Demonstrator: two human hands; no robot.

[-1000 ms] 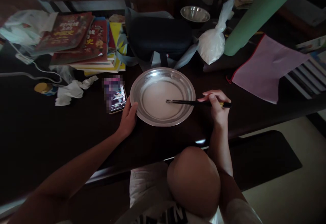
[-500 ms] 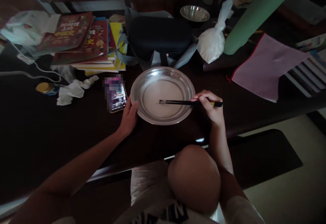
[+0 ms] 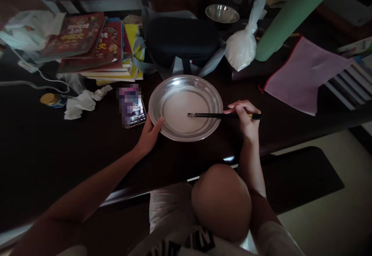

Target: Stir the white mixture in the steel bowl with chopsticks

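a: left hand (image 3: pixel 149 134) gripping near-left rim of metal plate (image 3: pixel 162 89) on dark table (image 3: pixel 72 151). right hand (image 3: pixel 245 118) pinched around black chopsticks (image 3: pixel 216 115), tips down in white liquid (image 3: pixel 183 110).
b: beyond plate?
a: phone (image 3: pixel 134 108) just left, books (image 3: pixel 95 46), dark case (image 3: pixel 181 40), tied white bag (image 3: pixel 241 48) farther back.
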